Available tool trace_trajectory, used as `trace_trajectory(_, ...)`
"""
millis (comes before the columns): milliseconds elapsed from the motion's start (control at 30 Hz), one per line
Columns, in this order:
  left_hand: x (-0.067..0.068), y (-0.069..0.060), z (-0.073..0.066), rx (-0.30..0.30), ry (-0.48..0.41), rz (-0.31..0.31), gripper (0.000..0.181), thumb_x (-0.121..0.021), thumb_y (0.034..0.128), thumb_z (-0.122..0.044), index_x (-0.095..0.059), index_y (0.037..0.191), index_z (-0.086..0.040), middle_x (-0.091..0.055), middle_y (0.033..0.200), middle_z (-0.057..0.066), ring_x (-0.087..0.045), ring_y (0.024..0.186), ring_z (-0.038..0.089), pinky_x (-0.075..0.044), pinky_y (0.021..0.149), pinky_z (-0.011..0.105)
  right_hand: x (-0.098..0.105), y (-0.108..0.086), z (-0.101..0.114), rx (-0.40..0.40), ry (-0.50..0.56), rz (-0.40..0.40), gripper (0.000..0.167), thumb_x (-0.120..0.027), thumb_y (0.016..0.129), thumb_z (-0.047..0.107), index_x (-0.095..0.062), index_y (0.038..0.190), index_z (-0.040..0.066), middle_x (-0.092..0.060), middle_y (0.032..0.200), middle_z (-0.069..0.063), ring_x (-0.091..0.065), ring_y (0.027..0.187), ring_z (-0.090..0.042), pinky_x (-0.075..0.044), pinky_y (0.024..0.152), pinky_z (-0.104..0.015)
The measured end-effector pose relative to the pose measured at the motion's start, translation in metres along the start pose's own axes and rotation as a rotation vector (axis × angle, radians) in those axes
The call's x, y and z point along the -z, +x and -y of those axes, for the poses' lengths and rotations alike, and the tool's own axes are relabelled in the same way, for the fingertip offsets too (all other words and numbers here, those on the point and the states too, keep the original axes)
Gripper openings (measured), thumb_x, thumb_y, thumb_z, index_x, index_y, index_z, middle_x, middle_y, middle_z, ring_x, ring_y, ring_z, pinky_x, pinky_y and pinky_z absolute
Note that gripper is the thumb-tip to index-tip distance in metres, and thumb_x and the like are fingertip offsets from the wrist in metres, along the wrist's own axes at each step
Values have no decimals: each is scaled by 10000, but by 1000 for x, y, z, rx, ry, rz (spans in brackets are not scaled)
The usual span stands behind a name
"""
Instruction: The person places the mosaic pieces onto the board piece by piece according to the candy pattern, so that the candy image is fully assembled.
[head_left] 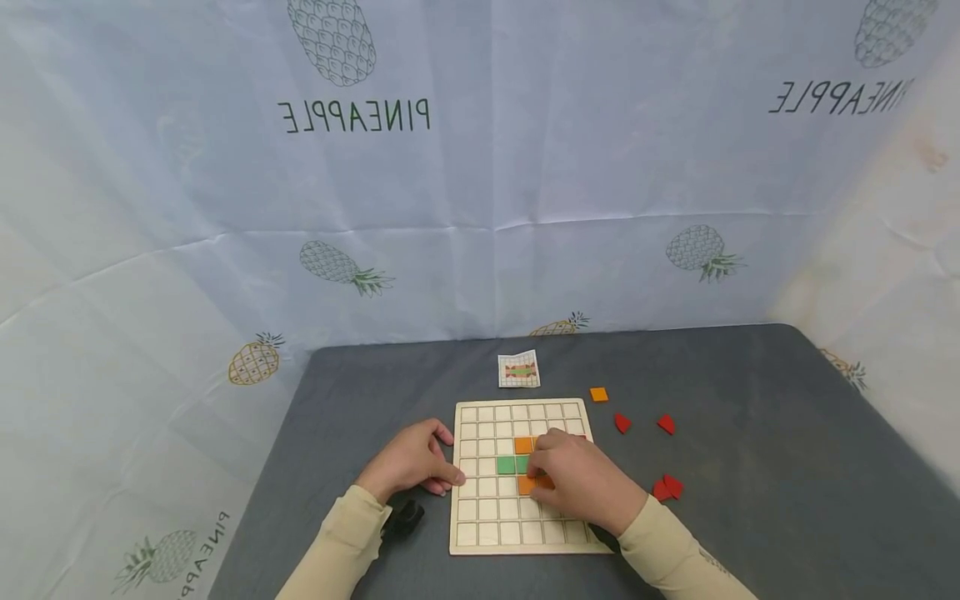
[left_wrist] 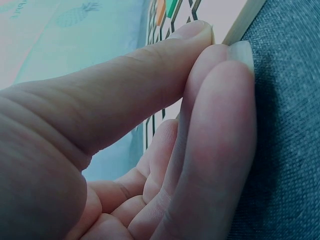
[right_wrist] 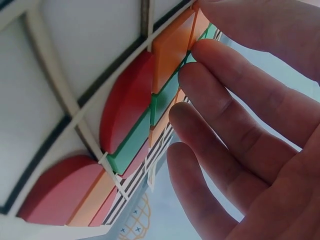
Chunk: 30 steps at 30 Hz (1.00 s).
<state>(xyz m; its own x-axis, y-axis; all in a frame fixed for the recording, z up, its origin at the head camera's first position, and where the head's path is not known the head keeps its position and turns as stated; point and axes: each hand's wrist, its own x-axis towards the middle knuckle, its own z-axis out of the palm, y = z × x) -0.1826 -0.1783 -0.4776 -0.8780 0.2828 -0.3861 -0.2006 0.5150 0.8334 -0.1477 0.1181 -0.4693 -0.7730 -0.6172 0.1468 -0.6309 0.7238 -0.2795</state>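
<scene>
A pale wooden grid board (head_left: 480,533) lies on the dark table. My left hand (head_left: 408,460) grips its left edge, thumb on top and fingertips at the side; the left wrist view shows the thumb (left_wrist: 125,75) there. Over the board's middle, my right hand (head_left: 577,475) has its thumb and index finger about an orange tile (head_left: 522,486) in the grid. Green tiles (head_left: 506,465) sit in the row above, and another orange tile (head_left: 522,445) above those. In the right wrist view, a rounded red piece (right_wrist: 127,100) borders orange and green tiles. My right hand hides part of the pattern.
A small printed pattern card (head_left: 519,379) lies behind the board. A loose orange tile (head_left: 598,394) and several red pieces (head_left: 666,425) lie to the right. A black object (head_left: 406,517) is by my left wrist. A pineapple-printed curtain (head_left: 480,167) hangs behind the table.
</scene>
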Motion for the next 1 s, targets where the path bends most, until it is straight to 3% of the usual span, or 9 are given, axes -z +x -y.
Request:
trace_trajectory(333,0,1,0,-6,-3,3,591,-985,767,-81,-594,1207,-30,-680,846,149,-743,636,196,-667,605,370,-2,1,1,15,-22,-18,159,-951,818,204,-802,872,196,-593,812,114,-493,773,-31,-494,659,-200)
trace_trajectory(667,0,0,-1,-9,-5,3,593,-983,768,-78,-596,1214,-25,-677,841,151,-748,638,198,-671,611,376,2,-1,-1,-18,0,-4,137,-933,842,213,-807,893,191,-638,863,94,-517,800,-39,-512,663,-215)
trace_trajectory(1000,-1,-1,-1,-6,-3,0,594,-985,769,-86,-596,1214,-29,-675,844,151,-746,637,198,-670,611,374,29,-35,-32,-140,36,19,130,-919,872,197,-810,930,238,-643,926,126,-506,851,-18,-506,647,-213)
